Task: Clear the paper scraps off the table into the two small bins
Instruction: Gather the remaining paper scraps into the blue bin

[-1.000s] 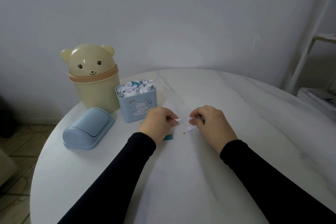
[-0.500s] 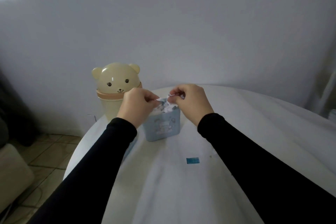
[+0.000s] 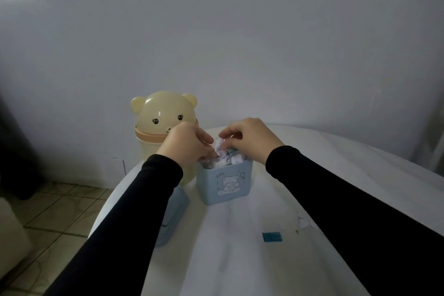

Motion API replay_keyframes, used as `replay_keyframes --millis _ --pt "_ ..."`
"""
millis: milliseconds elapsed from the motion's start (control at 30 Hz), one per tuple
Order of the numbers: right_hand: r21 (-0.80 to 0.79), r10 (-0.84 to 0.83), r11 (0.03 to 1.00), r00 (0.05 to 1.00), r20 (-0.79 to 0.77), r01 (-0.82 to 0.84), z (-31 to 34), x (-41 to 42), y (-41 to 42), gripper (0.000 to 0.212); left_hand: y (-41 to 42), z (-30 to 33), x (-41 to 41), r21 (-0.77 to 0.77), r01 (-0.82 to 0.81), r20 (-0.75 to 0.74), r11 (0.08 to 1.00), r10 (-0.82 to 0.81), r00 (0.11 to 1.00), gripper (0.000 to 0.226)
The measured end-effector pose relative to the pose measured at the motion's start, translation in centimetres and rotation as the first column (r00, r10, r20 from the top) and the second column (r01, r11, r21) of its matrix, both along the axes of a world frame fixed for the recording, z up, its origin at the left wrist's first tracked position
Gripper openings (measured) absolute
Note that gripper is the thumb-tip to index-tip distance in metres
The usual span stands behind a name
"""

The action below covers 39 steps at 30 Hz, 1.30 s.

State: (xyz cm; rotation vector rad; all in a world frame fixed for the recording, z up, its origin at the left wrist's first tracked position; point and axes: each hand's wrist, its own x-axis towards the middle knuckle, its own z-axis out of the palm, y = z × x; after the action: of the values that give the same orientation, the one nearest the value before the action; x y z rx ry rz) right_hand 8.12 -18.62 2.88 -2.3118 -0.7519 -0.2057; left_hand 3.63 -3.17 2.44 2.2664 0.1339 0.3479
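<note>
While both hands (image 3: 185,144) (image 3: 252,138), fingers curled on scraps (image 3: 224,156), hover mid-frame over the heaped blue bin (image 3: 225,184), released pieces could spill tableward.

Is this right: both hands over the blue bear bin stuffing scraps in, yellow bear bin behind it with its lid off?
One error: the head view shows the yellow bear bin with its domed lid on. Both the left hand and right hand are over the blue bear bin, at the paper scraps.

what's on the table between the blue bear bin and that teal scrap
In the head view, nothing: the white tabletop between the blue bear bin and the teal scrap is bare. A small white scrap lies off to the right, beside the sleeve.
</note>
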Motion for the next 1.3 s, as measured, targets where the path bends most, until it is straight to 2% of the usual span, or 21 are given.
replay_keyframes --millis 167,333,500,600,700,767,867,933,1000,1133,1300 --pt "0.009 -0.01 1.0 0.999 0.032 0.01 0.5 -0.2 -0.6 0.022 0.1 0.4 -0.6 -0.026 0.045 -0.044 0.999 -0.047 0.998 0.022" --pt "-0.01 -0.038 0.999 0.998 0.054 0.039 -0.2 -0.1 -0.7 0.006 -0.2 0.2 -0.4 0.101 0.033 0.018 0.994 -0.035 0.999 0.008" --pt "0.04 -0.016 0.999 1.0 0.02 0.015 -0.8 0.1 -0.8 0.014 0.0 0.8 -0.5 0.278 0.035 0.052 0.96 -0.051 0.997 0.009" --pt "0.082 -0.004 0.997 1.0 0.012 0.003 -0.7 -0.1 -1.3 0.018 -0.1 0.7 -0.7 0.349 0.059 0.067 0.935 -0.087 0.994 0.029" --pt "0.082 -0.016 0.996 1.0 0.009 0.015 -1.1 -0.4 -1.9 0.02 -0.5 -0.2 -0.7 0.356 0.171 -0.049 0.919 -0.164 0.985 0.058" --pt "0.058 -0.026 0.998 1.0 -0.013 0.027 -1.7 -0.5 -2.1 0.028 -0.7 -0.8 -0.5 0.374 0.182 -0.096 0.909 -0.157 0.983 0.07" --pt "0.05 -0.052 0.997 0.998 -0.017 0.053 -2.6 -0.5 -1.9 0.031 -1.1 -1.0 -0.6 0.403 0.178 -0.089 0.898 -0.155 0.984 0.059" --pt "0.09 -0.076 0.993 0.997 -0.018 0.077 -3.0 -0.8 -2.0 0.028 -1.4 -0.9 -0.8 0.393 0.186 -0.08 0.901 -0.168 0.983 0.047" --pt "0.13 -0.095 0.987 0.995 -0.006 0.095 -3.2 -1.2 -2.2 0.025 -1.6 -0.8 -0.8 0.382 0.199 -0.087 0.902 -0.18 0.98 0.045" --pt "0.155 -0.127 0.981 0.989 0.069 0.115 -3.2 -1.9 -2.6 0.03 -0.8 0.0 -1.0 0.376 0.162 -0.092 0.912 -0.138 0.986 0.068" --pt "0.064 -0.169 0.984 0.985 0.018 0.168 -3.1 -2.7 -2.7 0.062 -0.2 0.1 -1.3 0.454 0.186 -0.213 0.871 -0.096 0.972 0.088"
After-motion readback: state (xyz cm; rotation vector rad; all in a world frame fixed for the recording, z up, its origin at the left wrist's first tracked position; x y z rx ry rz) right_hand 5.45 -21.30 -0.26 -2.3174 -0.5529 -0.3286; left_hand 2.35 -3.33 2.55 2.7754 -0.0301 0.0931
